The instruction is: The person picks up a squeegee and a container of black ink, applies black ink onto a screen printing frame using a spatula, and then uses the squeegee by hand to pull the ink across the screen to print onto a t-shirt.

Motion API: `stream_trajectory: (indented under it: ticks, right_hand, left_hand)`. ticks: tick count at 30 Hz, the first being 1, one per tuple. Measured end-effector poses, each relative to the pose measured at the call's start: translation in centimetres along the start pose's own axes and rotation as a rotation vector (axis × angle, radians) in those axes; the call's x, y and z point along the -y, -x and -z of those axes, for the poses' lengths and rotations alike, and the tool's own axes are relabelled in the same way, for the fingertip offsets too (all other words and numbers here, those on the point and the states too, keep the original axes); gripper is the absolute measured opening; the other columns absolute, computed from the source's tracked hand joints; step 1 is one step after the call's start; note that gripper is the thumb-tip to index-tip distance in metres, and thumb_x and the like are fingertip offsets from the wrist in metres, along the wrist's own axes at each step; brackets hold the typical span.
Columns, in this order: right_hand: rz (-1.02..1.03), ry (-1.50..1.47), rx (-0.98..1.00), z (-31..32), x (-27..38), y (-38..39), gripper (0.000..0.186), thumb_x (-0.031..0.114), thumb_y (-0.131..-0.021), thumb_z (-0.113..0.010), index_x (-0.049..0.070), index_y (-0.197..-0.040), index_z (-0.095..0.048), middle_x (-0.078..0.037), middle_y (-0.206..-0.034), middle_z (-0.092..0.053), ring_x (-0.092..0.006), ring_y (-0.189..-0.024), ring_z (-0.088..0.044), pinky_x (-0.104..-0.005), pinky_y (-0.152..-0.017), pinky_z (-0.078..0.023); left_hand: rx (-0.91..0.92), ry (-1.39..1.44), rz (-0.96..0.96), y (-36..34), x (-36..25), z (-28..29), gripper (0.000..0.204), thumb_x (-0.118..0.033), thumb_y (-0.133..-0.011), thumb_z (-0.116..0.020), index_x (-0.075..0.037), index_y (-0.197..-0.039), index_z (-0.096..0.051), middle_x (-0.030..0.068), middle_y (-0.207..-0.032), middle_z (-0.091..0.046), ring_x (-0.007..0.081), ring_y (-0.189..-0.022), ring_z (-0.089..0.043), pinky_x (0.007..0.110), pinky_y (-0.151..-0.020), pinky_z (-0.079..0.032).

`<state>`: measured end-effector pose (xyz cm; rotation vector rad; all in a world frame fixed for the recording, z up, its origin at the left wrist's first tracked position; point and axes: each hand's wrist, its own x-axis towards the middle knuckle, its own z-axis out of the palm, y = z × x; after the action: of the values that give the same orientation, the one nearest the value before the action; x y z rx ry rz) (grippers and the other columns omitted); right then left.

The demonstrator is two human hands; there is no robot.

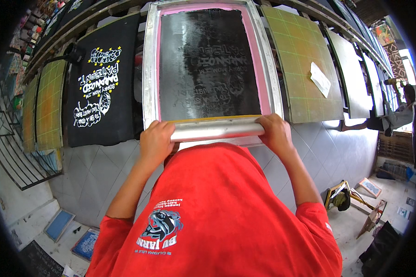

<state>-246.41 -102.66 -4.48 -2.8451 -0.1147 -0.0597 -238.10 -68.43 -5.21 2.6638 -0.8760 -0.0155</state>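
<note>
Both my hands grip a wide metal-handled squeegee (217,130) with a yellowish blade edge. My left hand (156,142) is wrapped round its left end and my right hand (276,134) round its right end. The squeegee lies across the near end of a screen printing frame (149,69), a silver metal frame with a pink border. Dark, wet-looking ink (208,60) covers the mesh inside, and faint lettering shows through. What lies under the frame is hidden.
On the left, a black shirt (101,92) with white and yellow print lies on a board. A gridded yellow-green board (305,64) with a white paper (320,80) stands at right, other pale boards (351,74) beyond it. Another person (399,115) is at the far right. Small screens (59,225) rest at lower left.
</note>
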Motion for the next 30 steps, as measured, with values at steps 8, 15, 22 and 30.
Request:
stream_trajectory:
  ticks: [8,15,22,30]
  right_hand:
    - [0.099,0.02,0.017,0.1,-2.8,-5.4,0.026,0.009,-0.063,-0.073,0.007,-0.086,-0.06,-0.011,-0.086,-0.063,-0.0317,-0.09,-0.061,-0.0441,-0.075,-0.051]
    - [0.057,0.031,-0.077,-0.4,-0.8,-0.3,0.029,0.004,-0.066,-0.069,0.01,-0.093,-0.062,-0.007,-0.09,-0.063,-0.0266,-0.089,-0.062,-0.0408,-0.07,-0.052]
    - [0.151,0.036,-0.25,-3.6,-1.6,-0.4,0.03,0.001,-0.066,-0.063,0.007,-0.095,-0.064,-0.005,-0.098,-0.068,-0.0209,-0.087,-0.064,-0.0331,-0.073,-0.053]
    - [0.165,0.045,-0.259,-3.8,-6.0,-11.7,0.024,0.004,-0.071,-0.061,0.008,-0.094,-0.062,-0.004,-0.096,-0.067,-0.0212,-0.085,-0.064,-0.0328,-0.072,-0.053]
  left_hand:
    - [-0.012,-0.019,-0.051,-4.3,2.0,0.6,0.021,-0.004,-0.065,-0.069,-0.006,-0.083,-0.06,0.0124,-0.081,-0.063,0.0338,-0.08,-0.061,0.044,-0.069,-0.05]
    - [-0.131,-0.015,-0.093,-0.5,0.8,0.4,0.025,0.001,-0.064,-0.065,-0.005,-0.089,-0.061,0.0087,-0.087,-0.063,0.0299,-0.085,-0.059,0.04,-0.07,-0.05]
    - [-0.106,-0.046,-0.103,-0.3,1.4,-2.4,0.028,-0.003,-0.065,-0.067,-0.001,-0.093,-0.066,0.013,-0.094,-0.067,0.0289,-0.086,-0.062,0.037,-0.077,-0.052]
    - [-0.22,-0.132,-0.16,-11.0,5.8,-3.3,0.024,0.002,-0.067,-0.063,-0.001,-0.09,-0.066,0.0101,-0.091,-0.067,0.0257,-0.079,-0.062,0.033,-0.07,-0.053]
